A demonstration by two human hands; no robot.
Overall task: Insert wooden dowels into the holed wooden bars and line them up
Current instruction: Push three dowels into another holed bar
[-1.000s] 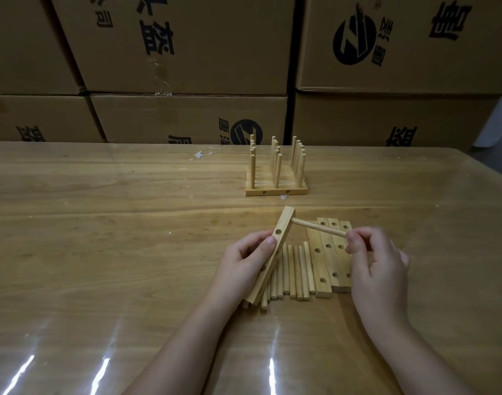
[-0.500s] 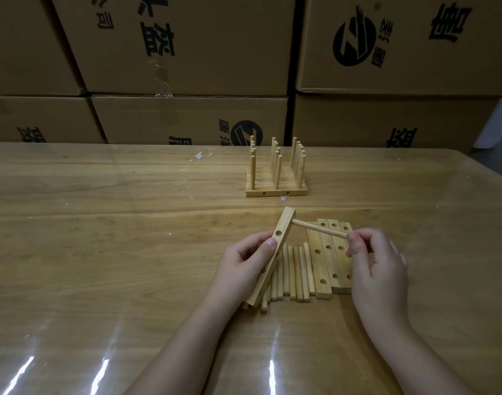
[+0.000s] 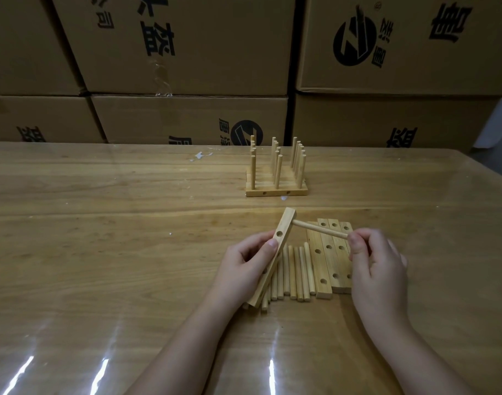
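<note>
Pale, smooth wood fills the head view, and almost nothing has moved in the last second. The left hand (image 3: 244, 269) still grips a square-edged holed bar (image 3: 285, 223), tilted up off the glossy table (image 3: 101, 223). The right hand (image 3: 378, 263) pinches a round dowel (image 3: 319, 229), its far tip staying against the bar's upper end, so the insertion seems under way but not finished. Loose dowels (image 3: 295, 272) lie side by side beneath, just beside flat spare bars (image 3: 329, 252). Farther back, a finished rack (image 3: 275, 192) holds upright dowels before printed cardboard boxes (image 3: 187, 38).
</note>
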